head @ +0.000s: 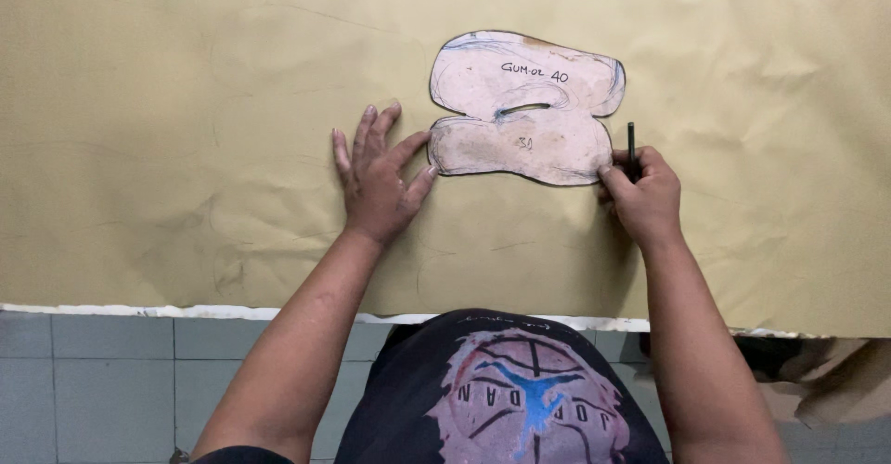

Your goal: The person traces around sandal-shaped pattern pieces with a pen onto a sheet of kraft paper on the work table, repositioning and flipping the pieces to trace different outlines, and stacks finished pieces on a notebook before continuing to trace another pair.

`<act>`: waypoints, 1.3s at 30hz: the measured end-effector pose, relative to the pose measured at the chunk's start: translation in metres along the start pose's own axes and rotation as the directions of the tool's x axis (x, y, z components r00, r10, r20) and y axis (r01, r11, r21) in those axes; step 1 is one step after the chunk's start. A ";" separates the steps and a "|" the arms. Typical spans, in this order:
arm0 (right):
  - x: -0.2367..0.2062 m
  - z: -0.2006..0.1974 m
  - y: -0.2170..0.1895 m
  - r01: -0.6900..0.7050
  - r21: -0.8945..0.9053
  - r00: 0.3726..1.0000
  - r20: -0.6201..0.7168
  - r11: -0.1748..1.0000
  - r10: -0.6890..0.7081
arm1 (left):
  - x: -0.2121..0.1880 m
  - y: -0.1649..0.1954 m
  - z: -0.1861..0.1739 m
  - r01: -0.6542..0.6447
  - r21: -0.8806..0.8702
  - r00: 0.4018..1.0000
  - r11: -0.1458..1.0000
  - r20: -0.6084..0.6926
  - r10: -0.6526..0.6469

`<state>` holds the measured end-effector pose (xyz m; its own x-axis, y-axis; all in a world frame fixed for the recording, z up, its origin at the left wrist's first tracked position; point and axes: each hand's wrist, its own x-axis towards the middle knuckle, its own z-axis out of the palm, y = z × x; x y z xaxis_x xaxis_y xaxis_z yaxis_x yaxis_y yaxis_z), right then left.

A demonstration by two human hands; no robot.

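A worn, pinkish card pattern (pixel 524 107) with a curved slit and a lobed outline lies flat on a large tan sheet (pixel 186 130). My left hand (pixel 379 172) rests flat on the sheet with fingers spread, its thumb and forefinger touching the pattern's lower left edge. My right hand (pixel 642 195) is closed around a thin dark pen (pixel 631 141), held upright at the pattern's lower right edge.
The tan sheet covers the whole work surface, and its near edge (pixel 278 314) runs across in front of my body. Grey floor tiles (pixel 111 380) show below. A crumpled brown piece (pixel 835 380) hangs at the lower right.
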<state>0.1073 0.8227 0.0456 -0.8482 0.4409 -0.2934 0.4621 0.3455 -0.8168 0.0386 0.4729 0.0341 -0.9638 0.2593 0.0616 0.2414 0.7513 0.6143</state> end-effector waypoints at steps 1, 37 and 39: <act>0.000 0.000 0.000 -0.003 -0.011 1.000 -0.001 1.000 0.003 | 0.000 0.000 0.000 0.007 0.003 1.000 1.000 0.002 -0.007; 0.014 0.133 -0.172 0.709 -0.350 0.633 0.698 0.612 -0.334 | -0.006 0.095 0.061 -0.221 0.172 0.924 0.960 0.351 0.150; 0.022 0.130 -0.173 0.731 -0.300 0.630 0.642 0.612 -0.438 | -0.005 0.096 0.060 -0.230 0.159 0.956 0.960 0.221 0.192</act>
<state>-0.0253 0.6650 0.1159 -0.9026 -0.4050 -0.1460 -0.2598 0.7829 -0.5653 0.0739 0.5801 0.0457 -0.8501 0.5266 0.0029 0.4712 0.7582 0.4506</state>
